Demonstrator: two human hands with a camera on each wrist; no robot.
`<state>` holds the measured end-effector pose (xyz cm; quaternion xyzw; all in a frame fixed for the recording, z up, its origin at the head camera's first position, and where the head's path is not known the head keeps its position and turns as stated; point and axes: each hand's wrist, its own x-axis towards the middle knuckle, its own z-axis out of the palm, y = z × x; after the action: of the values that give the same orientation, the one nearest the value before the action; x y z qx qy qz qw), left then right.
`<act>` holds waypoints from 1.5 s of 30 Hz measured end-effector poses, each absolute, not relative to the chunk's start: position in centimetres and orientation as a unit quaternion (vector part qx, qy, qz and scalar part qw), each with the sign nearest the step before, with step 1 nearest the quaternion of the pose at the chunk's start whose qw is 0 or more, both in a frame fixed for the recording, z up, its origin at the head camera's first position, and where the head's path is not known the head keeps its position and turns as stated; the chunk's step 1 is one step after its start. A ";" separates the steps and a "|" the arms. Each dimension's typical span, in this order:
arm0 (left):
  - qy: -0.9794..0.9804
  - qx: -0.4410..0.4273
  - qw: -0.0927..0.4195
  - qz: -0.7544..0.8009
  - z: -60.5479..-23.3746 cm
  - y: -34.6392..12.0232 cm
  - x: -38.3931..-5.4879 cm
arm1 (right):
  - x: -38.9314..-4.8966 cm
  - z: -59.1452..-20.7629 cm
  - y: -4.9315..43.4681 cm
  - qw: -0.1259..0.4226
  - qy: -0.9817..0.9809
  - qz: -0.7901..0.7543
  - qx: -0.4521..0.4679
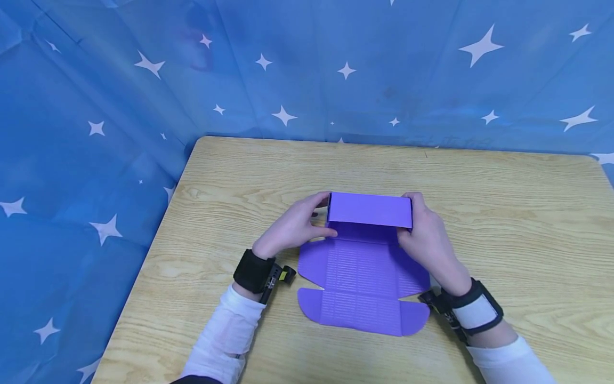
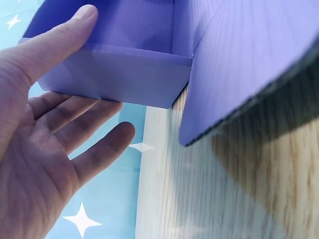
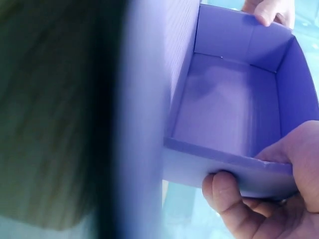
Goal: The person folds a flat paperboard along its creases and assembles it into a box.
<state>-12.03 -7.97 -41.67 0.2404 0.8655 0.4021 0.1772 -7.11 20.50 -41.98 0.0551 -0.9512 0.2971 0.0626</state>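
A purple cardboard box (image 1: 370, 209) is tilted up on the table, its open side facing me. Its lid (image 1: 361, 274) lies spread out toward me, side flaps out and ribbed inner face up. My left hand (image 1: 298, 223) holds the box's left end wall, thumb over the rim and fingers along the outside, as the left wrist view shows. At the opposite end, my right hand (image 1: 426, 234) pinches the wall, thumb inside and curled fingers (image 3: 227, 191) outside. The right wrist view shows the bare inside of the box (image 3: 224, 102).
The light wood-grain table (image 1: 230, 197) extends around the box on all sides. A blue cloth with white stars (image 1: 307, 69) hangs behind the table and along its left edge. Black straps with small cameras sit on both wrists, the left strap (image 1: 253, 271) close to the lid.
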 end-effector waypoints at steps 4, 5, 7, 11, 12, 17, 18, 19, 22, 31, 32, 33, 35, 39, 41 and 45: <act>0.862 0.239 0.180 0.410 -41.7 -7.9 -12.0 | -7.2 -42.0 20.7 0.055 -0.953 0.294 0.057; 0.862 0.239 0.179 0.409 -41.7 -8.0 -12.0 | -7.3 -41.9 20.9 0.047 -0.952 0.295 0.061; 0.863 0.238 0.179 0.408 -41.8 -8.0 -12.0 | -7.4 -41.6 21.6 0.017 -0.950 0.303 0.074; 0.861 0.239 0.184 0.409 -41.8 -8.1 -12.1 | -7.7 -40.7 23.3 -0.067 -0.926 0.352 0.115; 0.860 0.240 0.185 0.411 -41.8 -8.1 -12.1 | -7.7 -40.6 23.7 -0.083 -0.919 0.364 0.124; 0.855 0.245 0.187 0.417 -41.8 -8.2 -12.2 | -7.9 -40.5 24.9 -0.093 -0.901 0.387 0.173; 0.855 0.245 0.187 0.417 -41.8 -8.2 -12.2 | -7.9 -40.6 24.9 -0.089 -0.901 0.385 0.179; 0.855 0.245 0.186 0.417 -41.9 -8.2 -12.2 | -7.9 -40.6 24.9 -0.086 -0.901 0.384 0.184; 0.856 0.243 0.188 0.416 -41.9 -8.2 -12.1 | -7.8 -40.5 24.9 -0.083 -0.901 0.380 0.191; 0.863 0.237 0.186 0.406 -41.7 -8.1 -12.1 | -7.7 -40.5 24.9 -0.102 -0.901 0.387 0.164; 0.863 0.236 0.186 0.406 -41.7 -8.1 -12.1 | -7.6 -40.4 25.0 -0.104 -0.902 0.387 0.160; 0.863 0.234 0.187 0.407 -41.6 -8.1 -12.1 | -7.5 -40.3 25.0 -0.109 -0.903 0.387 0.153; 0.863 0.232 0.189 0.408 -41.6 -8.1 -12.1 | -7.2 -40.2 25.3 -0.115 -0.904 0.384 0.146; 0.861 0.231 0.189 0.411 -41.3 -8.4 -12.0 | -6.5 -40.3 26.1 -0.123 -0.910 0.372 0.135; 0.860 0.240 0.183 0.412 -41.0 -8.6 -12.1 | -6.0 -40.3 26.4 -0.128 -0.916 0.358 0.131; 0.862 0.276 0.164 0.392 -39.7 -8.7 -12.5 | -4.9 -40.7 27.0 -0.141 -0.927 0.325 0.124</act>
<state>-12.50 -8.70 -39.73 0.2764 0.8620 0.3919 0.1644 -4.85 26.98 -40.72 0.1239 -0.9270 0.3246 -0.1410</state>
